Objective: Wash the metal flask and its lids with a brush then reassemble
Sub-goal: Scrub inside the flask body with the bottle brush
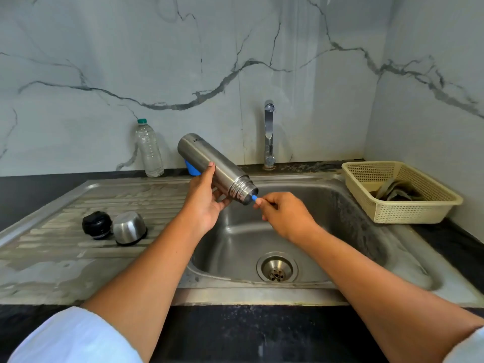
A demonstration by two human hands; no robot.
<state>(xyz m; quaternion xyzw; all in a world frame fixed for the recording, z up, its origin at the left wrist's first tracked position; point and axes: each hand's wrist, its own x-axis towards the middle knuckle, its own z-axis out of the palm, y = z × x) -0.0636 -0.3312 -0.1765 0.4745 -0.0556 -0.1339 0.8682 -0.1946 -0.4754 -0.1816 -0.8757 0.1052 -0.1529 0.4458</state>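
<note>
Over the sink at frame centre, my left hand clasps the one metal flask, mouth tilted down to the right. Two lids, a steel cap and a black stopper, lie side by side at left. My right hand pinches one brush, hidden inside the flask except for its blue tip.

Person's arms as seen from the head camera. Left sleeve — pale, whitish-blue smooth fabric, loose and wide, its rounded edge crossing the arm near the elbow. Right sleeve — the same pale fabric, of which only a narrow corner shows at the frame's lower right edge. Left forearm and right forearm are uncovered from sleeve edge to wrist. Left hand and right hand are bare; the left thumb shows a short nail.
</note>
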